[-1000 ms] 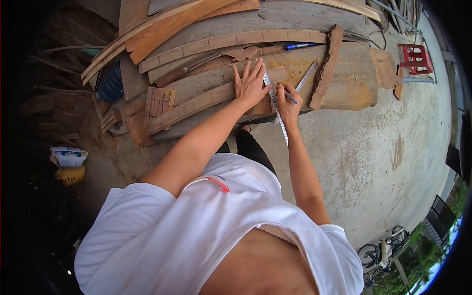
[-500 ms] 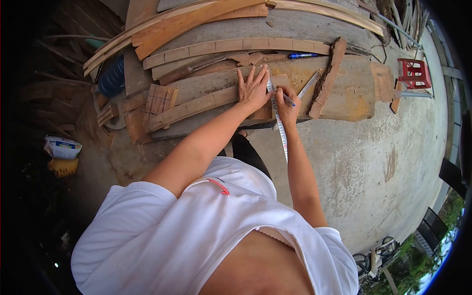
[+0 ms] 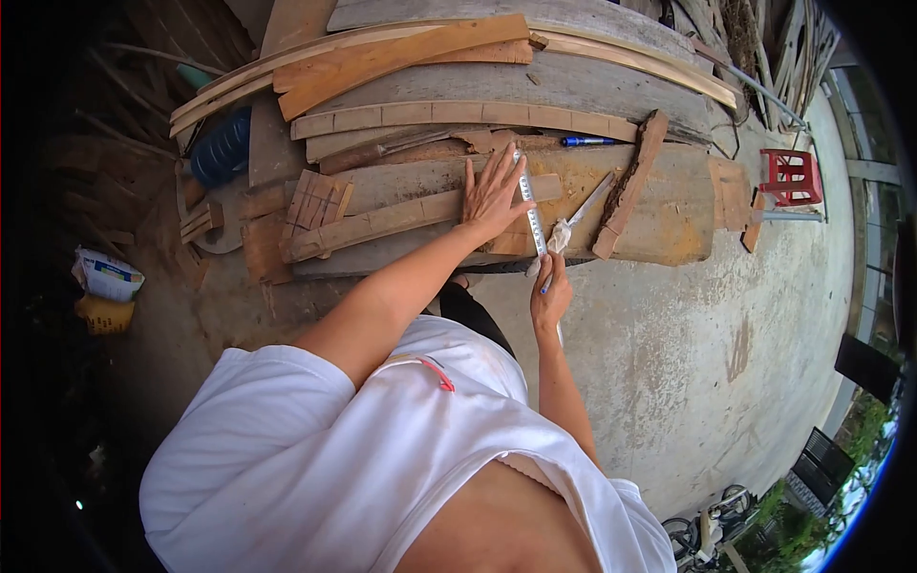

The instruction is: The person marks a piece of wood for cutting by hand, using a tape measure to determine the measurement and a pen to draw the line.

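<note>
My left hand (image 3: 494, 196) lies flat with fingers stretched over a curved wooden strip (image 3: 382, 222) marked with pencil lines, its thumb resting across a white tape measure (image 3: 531, 205). The tape runs from near my left fingertips down toward me. My right hand (image 3: 551, 294), nearer my body, pinches the tape at the bench's front edge. A blue pen (image 3: 546, 285) is also held in that hand. Just beyond it lies a handsaw (image 3: 590, 201) with a pale wrapped handle (image 3: 560, 236). A rough bark-edged piece of wood (image 3: 630, 186) sits to its right.
A blue marker (image 3: 587, 141) lies at the back of the worn plank (image 3: 673, 210). Behind are another marked strip (image 3: 458, 115) and orange-brown boards (image 3: 411, 67). A blue plastic bottle (image 3: 222, 148) is at left. A red stool (image 3: 791, 178) stands on the concrete floor (image 3: 669, 353).
My right hand has drawn back from the strip toward my body and now grips the tape, with the pen still in it. The saw's wrapped handle has come into view. My left hand stays pressed down.
</note>
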A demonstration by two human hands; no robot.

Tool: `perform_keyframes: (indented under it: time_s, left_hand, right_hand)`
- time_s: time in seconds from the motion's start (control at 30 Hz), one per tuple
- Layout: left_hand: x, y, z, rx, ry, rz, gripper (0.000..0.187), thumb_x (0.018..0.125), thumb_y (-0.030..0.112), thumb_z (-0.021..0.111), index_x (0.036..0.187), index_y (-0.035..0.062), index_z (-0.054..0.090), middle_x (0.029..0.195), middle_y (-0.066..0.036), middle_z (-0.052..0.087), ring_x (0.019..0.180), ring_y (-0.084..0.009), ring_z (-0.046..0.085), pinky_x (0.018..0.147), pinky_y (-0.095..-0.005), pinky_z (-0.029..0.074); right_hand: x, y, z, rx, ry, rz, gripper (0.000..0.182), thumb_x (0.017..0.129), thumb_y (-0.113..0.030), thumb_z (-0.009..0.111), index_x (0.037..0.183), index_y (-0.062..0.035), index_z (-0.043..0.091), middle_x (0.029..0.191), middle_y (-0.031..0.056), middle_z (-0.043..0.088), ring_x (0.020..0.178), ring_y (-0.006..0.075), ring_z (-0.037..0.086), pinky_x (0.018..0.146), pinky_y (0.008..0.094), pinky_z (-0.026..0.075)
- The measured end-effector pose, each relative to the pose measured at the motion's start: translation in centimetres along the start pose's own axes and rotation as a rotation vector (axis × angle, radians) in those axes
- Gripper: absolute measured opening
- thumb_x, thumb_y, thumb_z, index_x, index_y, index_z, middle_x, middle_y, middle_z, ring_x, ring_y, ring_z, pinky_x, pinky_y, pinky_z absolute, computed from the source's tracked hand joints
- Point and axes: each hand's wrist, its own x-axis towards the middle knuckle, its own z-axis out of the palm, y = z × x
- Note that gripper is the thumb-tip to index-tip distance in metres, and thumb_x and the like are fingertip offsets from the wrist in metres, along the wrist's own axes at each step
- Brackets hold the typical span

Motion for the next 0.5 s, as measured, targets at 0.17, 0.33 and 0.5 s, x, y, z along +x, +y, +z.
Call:
perform_keyframes:
  time_s: [0.17,0.33,0.5]
  left_hand:
    - [-6.0,-2.7,-4.8,-0.030,0.133,0.158,0.074,0.091,0.029,0.064,0.156,0.0202,0.031,0.161,-0.008,0.025,0.144,-0.0296,0.032,0.121,-0.0570,0.017]
    - [-16.8,-6.7,-7.9,0.078,-0.017,0.103,0.066,0.088,0.023,0.066,0.150,0.0195,0.042,0.155,-0.006,0.035,0.142,-0.0263,0.036,0.121,-0.0566,0.016]
    - [-22.7,-6.7,-8.1,0.135,0.023,-0.190,0.060,0.087,0.021,0.066,0.145,0.0173,0.049,0.149,-0.006,0.043,0.141,-0.0251,0.036,0.121,-0.0562,0.016]
  right_hand:
    - [4.5,-3.0,-1.1,-0.018,0.052,-0.301,0.019,0.101,-0.025,0.055,0.105,-0.0121,0.069,0.090,0.0138,0.068,0.081,0.0367,0.066,0.068,0.0451,0.051]
    - [11.7,-9.0,2.3,-0.168,-0.162,-0.741,0.016,0.098,-0.025,0.059,0.101,-0.0133,0.069,0.083,0.0104,0.064,0.083,0.0305,0.063,0.073,0.0415,0.046]
    - [15.1,-13.7,8.4,-0.198,-0.347,-1.039,0.018,0.095,-0.028,0.061,0.105,-0.0156,0.069,0.088,0.0075,0.065,0.090,0.0276,0.062,0.080,0.0415,0.043]
